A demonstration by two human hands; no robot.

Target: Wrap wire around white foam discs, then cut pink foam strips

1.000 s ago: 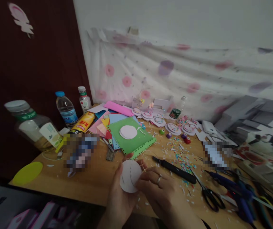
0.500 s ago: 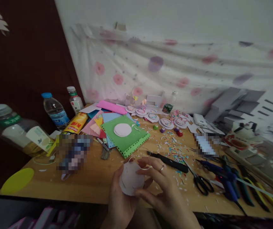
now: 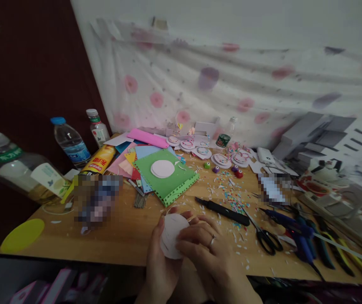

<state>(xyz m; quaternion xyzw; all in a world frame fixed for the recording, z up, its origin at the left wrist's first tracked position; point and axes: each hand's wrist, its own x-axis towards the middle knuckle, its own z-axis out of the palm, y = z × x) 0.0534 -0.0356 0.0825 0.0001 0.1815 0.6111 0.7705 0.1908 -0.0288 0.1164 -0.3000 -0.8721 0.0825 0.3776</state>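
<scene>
A white round paper disc (image 3: pixel 172 241) is held at the near edge of the table, with thin dark lines showing across its face. My left hand (image 3: pixel 160 261) is closed round its left side and underside, the thumb along the rim. From the right, my right hand (image 3: pixel 208 249) lies over the disc with bent fingers, their tips pressed on its face and right edge. A ring (image 3: pixel 212 240) is on one of its fingers. What may be between the right fingertips is hidden. Beyond the hands, more white paper discs (image 3: pixel 162 169) lie on a green patterned sheet (image 3: pixel 165 192).
On the right lie a black pen-like tool (image 3: pixel 222 211), black scissors (image 3: pixel 266 240), a blue glue gun (image 3: pixel 295 230) and pliers (image 3: pixel 336 249). Bottles (image 3: pixel 71 141) stand at the left. Decorated discs (image 3: pixel 221 160) and scattered beads (image 3: pixel 234 202) are farther back.
My right fingers have moved left and inward over the disc's face. The pale looped strand seen at the disc's upper right is now mostly hidden. The view has shifted slightly.
</scene>
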